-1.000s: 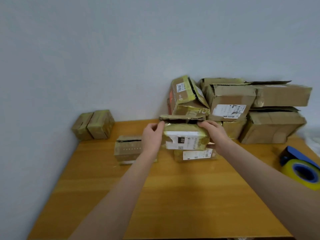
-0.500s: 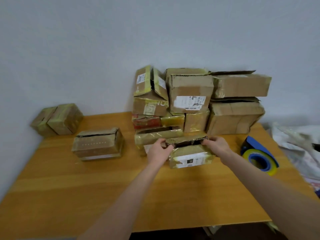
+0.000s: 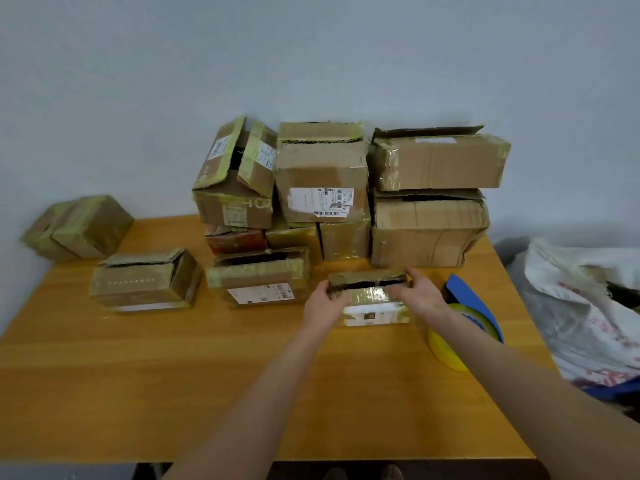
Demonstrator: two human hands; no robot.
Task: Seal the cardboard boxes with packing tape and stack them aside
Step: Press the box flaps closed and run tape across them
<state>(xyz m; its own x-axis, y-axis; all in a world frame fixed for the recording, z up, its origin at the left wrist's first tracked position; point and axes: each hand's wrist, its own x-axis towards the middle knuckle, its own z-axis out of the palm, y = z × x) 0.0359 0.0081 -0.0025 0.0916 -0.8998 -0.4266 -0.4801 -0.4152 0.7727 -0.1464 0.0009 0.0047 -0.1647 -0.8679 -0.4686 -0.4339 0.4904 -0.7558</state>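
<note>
- The small box (image 3: pixel 370 293) is toward the right half of the table (image 3: pixel 173 375), just in front of the pile; its top flaps gape along a dark slit; I cannot tell whether its base is down on the wood
- The left hand (image 3: pixel 323 304) curls round the box's left end; the right hand (image 3: pixel 420 292) grips the right end, fingers hooked over the top flap
- At 3 o'clock from it is the tape dispenser (image 3: pixel 464 296), blue with a yellow roll, just beside the right wrist and partly hidden by that forearm
- At 9 o'clock, just beside the left hand, lies a labelled box (image 3: pixel 259 280) with its top split open; farther out at 9 is a second open box (image 3: pixel 145 284); at 10, well apart, two taped boxes (image 3: pixel 81 226) sit at the table's corner against the wall (image 3: pixel 311 64)
- At 12 o'clock the stacked boxes (image 3: pixel 322 174) stand two tiers high against the wall; the crumpled large box (image 3: pixel 426 233) at 1 o'clock stands near, behind the right hand's fingers
- Off the table's right edge, at 3 o'clock, slumps a white sack (image 3: pixel 581 299)
</note>
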